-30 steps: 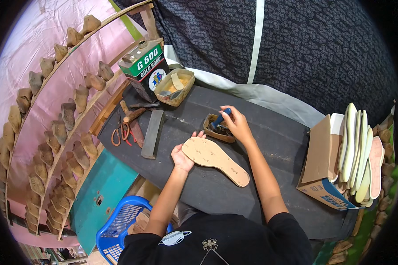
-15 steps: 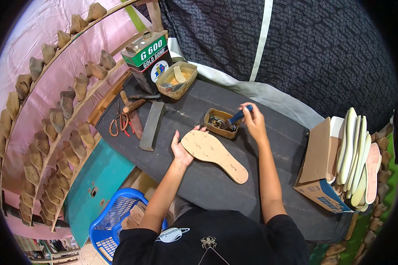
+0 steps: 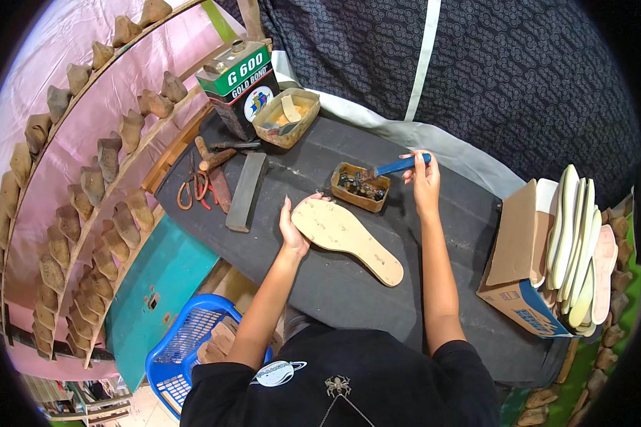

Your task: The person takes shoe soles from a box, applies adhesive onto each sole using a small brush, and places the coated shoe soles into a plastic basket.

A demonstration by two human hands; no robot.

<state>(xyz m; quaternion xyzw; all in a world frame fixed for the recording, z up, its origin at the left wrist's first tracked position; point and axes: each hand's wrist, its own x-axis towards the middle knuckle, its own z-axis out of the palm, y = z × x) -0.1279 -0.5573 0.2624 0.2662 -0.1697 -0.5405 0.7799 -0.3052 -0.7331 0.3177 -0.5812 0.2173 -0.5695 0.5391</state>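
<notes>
A tan shoe insole point(image 3: 349, 240) with rough spots on its face rests in my left hand point(image 3: 292, 229), which grips its wide end. My right hand point(image 3: 423, 178) is closed round the blue handle of a brush point(image 3: 399, 166). The bristles are over a small rectangular tub point(image 3: 360, 199) with dark, sticky-looking residue inside. Whether the bristles touch the residue I cannot tell. The insole is just on the near side of the tub, its narrow end angled toward my right forearm.
At the back left stand a metal can point(image 3: 241, 89) and a larger tub point(image 3: 286, 117) with yellowish contents. Nearby lie a grey block point(image 3: 248, 192), a hammer point(image 3: 214, 158) and scissors point(image 3: 185, 192). A cardboard box point(image 3: 509, 263) of pale soles point(image 3: 573, 242) is at right; a blue basket point(image 3: 185, 334) stands below left.
The brush has swung lower, its handle now pointing right and lying nearly level. My right hand has moved slightly right. The insole has turned and tilted a little in my left hand.
</notes>
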